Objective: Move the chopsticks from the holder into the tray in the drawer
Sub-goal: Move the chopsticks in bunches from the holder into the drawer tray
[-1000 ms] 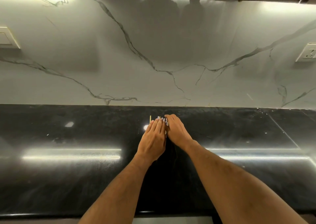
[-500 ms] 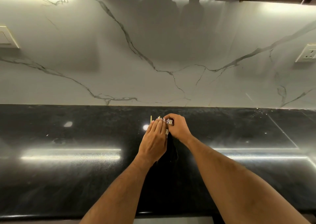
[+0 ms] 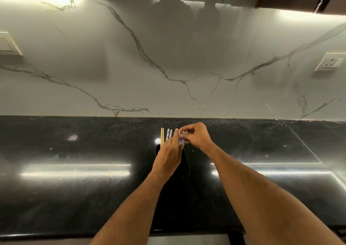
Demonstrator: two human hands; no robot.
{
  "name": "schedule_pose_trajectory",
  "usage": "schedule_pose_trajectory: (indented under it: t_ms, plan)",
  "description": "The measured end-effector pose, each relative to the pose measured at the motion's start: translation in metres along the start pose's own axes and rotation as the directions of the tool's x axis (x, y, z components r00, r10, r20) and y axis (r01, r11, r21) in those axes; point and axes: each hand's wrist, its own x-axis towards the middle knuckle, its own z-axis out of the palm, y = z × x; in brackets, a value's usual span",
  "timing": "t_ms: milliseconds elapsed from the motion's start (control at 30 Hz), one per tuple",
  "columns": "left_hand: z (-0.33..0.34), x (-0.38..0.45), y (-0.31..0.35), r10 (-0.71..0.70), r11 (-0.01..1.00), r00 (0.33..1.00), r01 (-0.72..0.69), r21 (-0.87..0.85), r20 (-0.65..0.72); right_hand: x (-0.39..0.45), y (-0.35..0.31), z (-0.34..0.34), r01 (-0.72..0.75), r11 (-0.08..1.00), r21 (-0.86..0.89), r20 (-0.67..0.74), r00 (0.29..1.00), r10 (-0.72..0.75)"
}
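A dark holder [image 3: 185,165] stands on the black countertop [image 3: 74,188], mostly hidden behind my left hand [image 3: 168,156]. Several chopsticks [image 3: 169,134] rise from it: plain wooden ones on the left, blue-and-white patterned ones beside them. My left hand lies against the holder's front with straight fingers reaching up to the chopstick tops. My right hand [image 3: 194,135] pinches the tops of the patterned chopsticks on the right side of the bunch. No drawer or tray is in view.
A white marble backsplash [image 3: 168,67] rises behind the counter. A switch plate [image 3: 8,44] sits on it at far left and a socket [image 3: 330,62] at far right. The counter's front edge [image 3: 56,234] runs along the bottom.
My right hand has curled its fingers round the patterned chopstick tops. My left hand has slid slightly down, uncovering more of the chopsticks on the left.
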Motion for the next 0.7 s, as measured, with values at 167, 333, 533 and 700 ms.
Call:
schedule_pose_trajectory:
  t_ms: [167, 333, 533, 700]
  plan:
    - [-0.003, 0.012, 0.016, -0.322, 0.921, 0.936, 0.344, -0.183, 0.142, -0.004, -0.013, -0.012, 0.088, 0.995, -0.036, 0.022, 0.996, -0.087]
    - [-0.023, 0.019, 0.038, -0.363, 0.685, 0.903, 0.425, -0.591, 0.229, -0.007, -0.038, -0.036, 0.198, 0.975, -0.101, 0.006, 0.98, -0.199]
    - [-0.057, 0.033, 0.067, -0.311, 0.644, 0.9, 0.435, -0.63, 0.304, -0.014, -0.074, -0.071, 0.24, 0.969, -0.05, -0.068, 0.968, -0.243]
    - [-0.079, 0.038, 0.093, -0.302, 0.641, 0.911, 0.412, -0.647, 0.281, -0.029, -0.093, -0.088, 0.262, 0.964, 0.047, -0.175, 0.952, -0.251]
